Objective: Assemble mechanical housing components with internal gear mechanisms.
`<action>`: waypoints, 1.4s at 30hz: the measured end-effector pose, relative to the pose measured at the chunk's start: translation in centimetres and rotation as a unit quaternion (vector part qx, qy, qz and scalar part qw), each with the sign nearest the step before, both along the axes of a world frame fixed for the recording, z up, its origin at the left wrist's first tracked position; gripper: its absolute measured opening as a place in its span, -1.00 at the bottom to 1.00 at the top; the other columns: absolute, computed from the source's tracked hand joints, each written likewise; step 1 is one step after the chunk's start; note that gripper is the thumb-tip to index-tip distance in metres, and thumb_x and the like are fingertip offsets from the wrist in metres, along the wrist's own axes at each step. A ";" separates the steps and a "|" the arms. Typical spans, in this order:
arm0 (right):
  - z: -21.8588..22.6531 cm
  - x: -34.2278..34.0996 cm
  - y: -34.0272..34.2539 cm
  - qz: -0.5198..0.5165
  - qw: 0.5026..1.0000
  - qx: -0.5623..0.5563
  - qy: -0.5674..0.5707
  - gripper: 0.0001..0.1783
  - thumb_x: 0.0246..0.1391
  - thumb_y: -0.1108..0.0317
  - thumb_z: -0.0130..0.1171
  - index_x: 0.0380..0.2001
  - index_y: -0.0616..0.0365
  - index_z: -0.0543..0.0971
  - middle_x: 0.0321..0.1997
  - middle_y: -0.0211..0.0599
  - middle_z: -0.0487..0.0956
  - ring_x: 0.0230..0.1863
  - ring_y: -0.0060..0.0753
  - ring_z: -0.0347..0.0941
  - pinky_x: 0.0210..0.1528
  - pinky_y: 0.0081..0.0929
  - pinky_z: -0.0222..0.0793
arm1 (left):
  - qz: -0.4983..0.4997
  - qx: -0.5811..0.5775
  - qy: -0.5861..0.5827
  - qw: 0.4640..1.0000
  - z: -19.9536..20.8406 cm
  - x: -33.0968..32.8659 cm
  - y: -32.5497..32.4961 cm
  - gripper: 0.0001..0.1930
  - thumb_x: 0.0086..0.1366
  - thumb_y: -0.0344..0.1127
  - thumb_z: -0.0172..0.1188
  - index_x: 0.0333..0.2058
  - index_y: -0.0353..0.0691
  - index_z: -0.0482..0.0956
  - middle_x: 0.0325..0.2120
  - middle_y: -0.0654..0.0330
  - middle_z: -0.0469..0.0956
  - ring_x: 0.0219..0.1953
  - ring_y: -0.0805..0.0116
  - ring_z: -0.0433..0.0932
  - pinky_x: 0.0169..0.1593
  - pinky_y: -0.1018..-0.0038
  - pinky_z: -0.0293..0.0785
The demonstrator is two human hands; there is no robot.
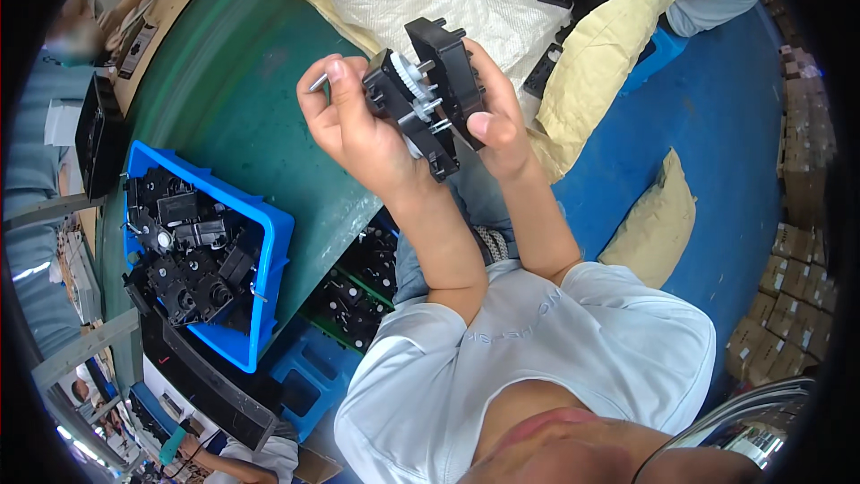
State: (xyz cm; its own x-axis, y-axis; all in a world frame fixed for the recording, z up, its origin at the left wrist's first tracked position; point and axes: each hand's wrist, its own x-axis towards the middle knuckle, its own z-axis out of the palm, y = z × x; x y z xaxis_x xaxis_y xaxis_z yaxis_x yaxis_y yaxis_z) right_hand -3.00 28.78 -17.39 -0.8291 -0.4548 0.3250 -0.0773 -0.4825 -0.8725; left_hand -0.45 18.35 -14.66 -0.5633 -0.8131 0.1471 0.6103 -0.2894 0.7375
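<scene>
Up in front of me, my left hand [363, 130] is closed on a black plastic gear housing [383, 88]. A white toothed gear [408, 77] and several metal shafts [438, 126] sit on its inner side. Between the fingers of that hand a short metal pin [318, 82] sticks out. My right hand [500, 125] grips a black plastic cover [445, 54] with small posts on its outside. Cover and housing face each other at a slant, with a gap between them at the gear. Whether they touch at the lower end I cannot tell.
Left on the green table [313, 161] stands a blue crate [273, 242] full of black housings. Ahead, an open tan sack [587, 81] holds more black parts. Another tan sack [658, 220] lies on the blue floor [726, 152]. Other people work nearby. Cartons [775, 278] are stacked right.
</scene>
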 end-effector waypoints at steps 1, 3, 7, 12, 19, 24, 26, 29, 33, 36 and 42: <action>0.0 0.1 0.0 0.007 1.000 0.003 -0.005 -0.12 -0.24 0.13 0.07 0.22 0.34 0.25 0.06 -0.05 0.43 -0.03 -0.25 0.41 0.04 -0.42 0.32 | -0.004 0.006 0.005 1.000 0.0 0.1 -0.1 -0.89 0.38 -0.32 0.13 -0.20 -0.20 0.45 -0.47 0.23 0.48 -0.45 0.55 0.41 -0.31 0.64 0.35; 0.0 0.2 -0.2 0.008 1.000 0.009 0.005 -0.12 -0.24 0.13 0.07 0.22 0.34 0.25 0.07 -0.05 0.42 -0.03 -0.25 0.41 0.04 -0.42 0.32 | 0.002 0.005 0.002 1.000 0.0 0.4 -0.1 -0.88 0.38 -0.32 0.13 -0.20 -0.20 0.45 -0.47 0.23 0.48 -0.45 0.55 0.41 -0.31 0.64 0.35; -0.1 0.4 -0.9 0.007 0.999 0.018 0.042 -0.11 -0.25 0.11 0.08 0.22 0.33 0.25 0.09 -0.06 0.41 -0.01 -0.24 0.40 0.05 -0.42 0.31 | 0.016 -0.005 -0.002 1.000 0.0 0.8 -0.4 -0.88 0.37 -0.31 0.14 -0.21 -0.21 0.45 -0.47 0.23 0.49 -0.45 0.55 0.42 -0.31 0.64 0.35; -0.4 0.4 -1.0 0.029 1.000 0.001 0.011 -0.11 -0.24 0.09 0.07 0.21 0.34 0.26 0.10 -0.06 0.41 0.01 -0.24 0.38 0.09 -0.40 0.28 | 0.040 -0.021 -0.013 0.999 0.1 0.7 -0.3 -0.87 0.37 -0.31 0.14 -0.21 -0.21 0.45 -0.46 0.23 0.49 -0.45 0.55 0.42 -0.32 0.65 0.35; -0.7 0.4 -1.4 0.033 0.999 -0.014 0.003 -0.16 -0.19 0.10 0.02 0.21 0.34 0.27 0.09 -0.08 0.42 0.04 -0.25 0.35 0.15 -0.41 0.20 | 0.075 -0.021 -0.018 0.997 0.0 0.6 -0.5 -0.87 0.37 -0.30 0.15 -0.22 -0.21 0.45 -0.47 0.23 0.49 -0.46 0.56 0.41 -0.32 0.65 0.35; -0.7 0.7 -1.5 0.039 0.999 -0.011 -0.014 -0.22 -0.13 0.13 -0.04 0.19 0.33 0.29 0.05 -0.10 0.45 0.02 -0.28 0.34 0.12 -0.44 0.19 | 0.109 -0.045 -0.037 0.992 0.3 0.9 -0.2 -0.86 0.36 -0.30 0.16 -0.23 -0.22 0.45 -0.49 0.24 0.48 -0.47 0.57 0.41 -0.33 0.68 0.34; -0.7 0.7 -1.4 0.042 0.999 -0.004 -0.030 -0.25 -0.10 0.14 -0.07 0.19 0.33 0.30 0.02 -0.11 0.47 0.00 -0.30 0.35 0.09 -0.46 0.20 | 0.125 -0.065 -0.054 0.988 0.6 1.0 0.1 -0.86 0.36 -0.30 0.16 -0.23 -0.23 0.45 -0.50 0.25 0.47 -0.47 0.57 0.40 -0.33 0.69 0.33; -0.6 1.0 -1.2 0.057 0.996 -0.020 -0.062 -0.27 -0.07 0.15 -0.08 0.18 0.33 0.31 0.01 -0.11 0.49 -0.02 -0.32 0.35 0.08 -0.47 0.20 | 0.139 -0.084 -0.084 0.983 1.1 1.1 0.7 -0.87 0.36 -0.31 0.16 -0.23 -0.23 0.46 -0.51 0.26 0.47 -0.48 0.58 0.39 -0.34 0.70 0.32; -0.6 0.9 -0.8 0.064 0.994 -0.036 -0.084 -0.30 -0.03 0.16 -0.11 0.18 0.33 0.32 0.00 -0.11 0.50 -0.05 -0.34 0.35 0.06 -0.48 0.19 | 0.139 -0.096 -0.102 0.980 1.1 0.7 1.1 -0.87 0.36 -0.33 0.15 -0.23 -0.24 0.47 -0.53 0.27 0.46 -0.49 0.59 0.38 -0.35 0.71 0.31; -0.6 0.6 -0.7 0.063 0.996 -0.031 -0.057 -0.32 0.01 0.17 -0.12 0.18 0.33 0.32 0.01 -0.11 0.50 -0.07 -0.36 0.35 0.05 -0.48 0.19 | 0.121 -0.074 -0.075 0.987 0.8 0.4 0.9 -0.88 0.36 -0.33 0.14 -0.23 -0.25 0.47 -0.53 0.27 0.46 -0.50 0.61 0.37 -0.36 0.71 0.31; -0.7 0.6 -1.2 0.030 0.999 -0.016 -0.017 -0.33 0.01 0.16 -0.13 0.17 0.34 0.32 0.01 -0.11 0.51 -0.08 -0.36 0.35 0.05 -0.47 0.20 | 0.130 -0.065 -0.083 0.986 0.5 0.3 0.4 -0.88 0.37 -0.34 0.13 -0.23 -0.25 0.48 -0.53 0.28 0.46 -0.51 0.61 0.37 -0.37 0.71 0.31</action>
State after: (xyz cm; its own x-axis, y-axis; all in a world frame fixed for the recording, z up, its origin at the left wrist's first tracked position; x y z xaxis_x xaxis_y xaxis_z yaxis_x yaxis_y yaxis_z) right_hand -2.43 27.57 -18.13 -0.8112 -0.4942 0.3125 -0.0185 -0.5125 -0.8585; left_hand -0.20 18.79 -14.19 -0.3629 -0.9137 0.1830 0.5192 -0.0352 0.8539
